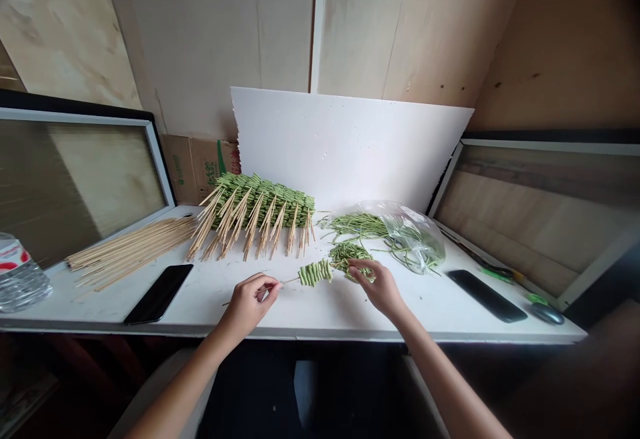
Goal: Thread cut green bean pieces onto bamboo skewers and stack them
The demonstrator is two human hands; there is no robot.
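Observation:
My left hand (251,299) is closed in a pinch round a thin wooden skewer (291,281), which points to the right. Pieces of green bean (315,273) are threaded side by side across that skewer, to the right of my fingers. Over a small pile of cut green beans (350,252) hovers my right hand (376,284), fingers bent and thumb apart from them. No piece shows clearly between these fingertips, and part of the pile is hidden behind the hand.
Behind lies a large stack of filled bean skewers (265,202), sticks toward me. Bare skewers (135,245) and a phone (159,294) lie left, near a water bottle (20,275). Long beans (360,224) in a plastic bag (417,235), a dark slab (486,295) and a mouse (547,313) are right.

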